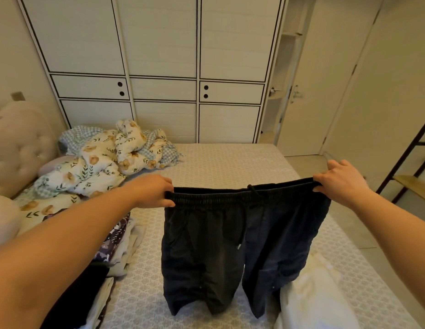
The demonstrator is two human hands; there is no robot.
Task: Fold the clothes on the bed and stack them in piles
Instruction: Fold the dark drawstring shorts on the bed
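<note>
You are holding dark drawstring cotton shorts (240, 236) up over the bed (230, 162), left hand (154, 189) and right hand (337, 179) pinching the waistband's ends, legs hanging toward you.

Dark drawstring shorts (237, 245) hang unfolded, waistband stretched level above the bed (218, 162); folded clothes (107, 252) lie stacked at the left; white garment (311, 298) at the right.

Rumpled floral quilt (99, 162) beyond the left hand, against a tufted headboard (19, 148). White wardrobe (159, 67) further back; door (308, 91) past the right hand
</note>
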